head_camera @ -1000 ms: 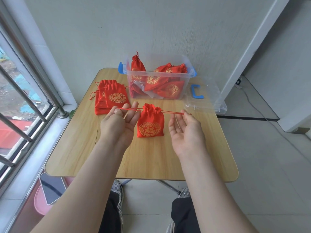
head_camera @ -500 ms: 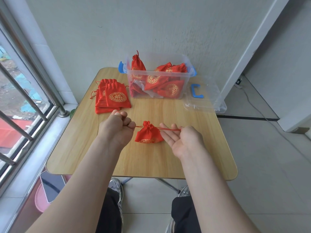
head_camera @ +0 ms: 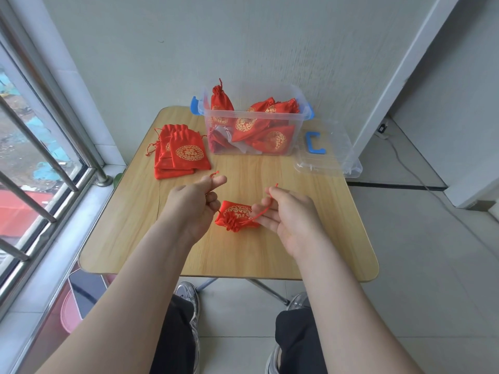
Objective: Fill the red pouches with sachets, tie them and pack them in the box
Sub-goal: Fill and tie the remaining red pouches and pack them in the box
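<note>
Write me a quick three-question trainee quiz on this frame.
1. True or false: the lid is on the clear box.
2. What do the left hand and right hand hold? A) the lid B) the pouch's drawstring ends C) nothing
3. Fill in: the flat pouches lie on the table to the box's ___.
Key: 1 false, the lid lies beside the box; 2 B; 3 left.

One head-worn camera faced forward and down. The left hand [head_camera: 194, 209] and right hand [head_camera: 287, 218] lay close below.
</note>
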The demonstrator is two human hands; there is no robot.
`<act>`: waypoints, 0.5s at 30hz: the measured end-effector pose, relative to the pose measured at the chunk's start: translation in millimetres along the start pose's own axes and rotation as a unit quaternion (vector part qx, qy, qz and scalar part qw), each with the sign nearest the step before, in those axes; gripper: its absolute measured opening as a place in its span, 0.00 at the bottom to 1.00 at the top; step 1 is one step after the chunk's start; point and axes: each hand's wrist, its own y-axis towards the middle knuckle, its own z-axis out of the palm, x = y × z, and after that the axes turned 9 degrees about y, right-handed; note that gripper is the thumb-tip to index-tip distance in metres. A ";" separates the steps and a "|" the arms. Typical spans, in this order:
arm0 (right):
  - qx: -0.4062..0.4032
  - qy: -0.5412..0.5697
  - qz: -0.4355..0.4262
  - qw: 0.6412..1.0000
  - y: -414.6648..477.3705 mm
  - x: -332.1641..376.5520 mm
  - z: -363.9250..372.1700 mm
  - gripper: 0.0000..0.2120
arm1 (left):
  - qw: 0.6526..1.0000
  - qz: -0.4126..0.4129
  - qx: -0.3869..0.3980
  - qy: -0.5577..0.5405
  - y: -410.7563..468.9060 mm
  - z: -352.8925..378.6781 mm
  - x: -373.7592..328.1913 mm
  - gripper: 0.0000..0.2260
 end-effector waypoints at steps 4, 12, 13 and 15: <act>0.039 -0.049 -0.032 0.998 -2.9 -0.2 0.5 0.05 | 0.994 0.021 0.092 0.060 -7.8 0.9 0.8 0.07; 0.048 -0.226 -0.185 0.955 0.5 -9.3 -3.3 0.07 | 0.949 0.051 0.144 0.277 -13.1 4.2 9.1 0.13; 0.048 -0.227 -0.184 0.955 1.8 -9.8 -4.2 0.08 | 0.946 0.056 0.144 0.285 -12.7 4.2 9.0 0.14; 0.055 -0.223 -0.184 0.956 3.9 -9.8 -5.2 0.09 | 0.943 0.065 0.140 0.295 -11.2 3.2 9.4 0.15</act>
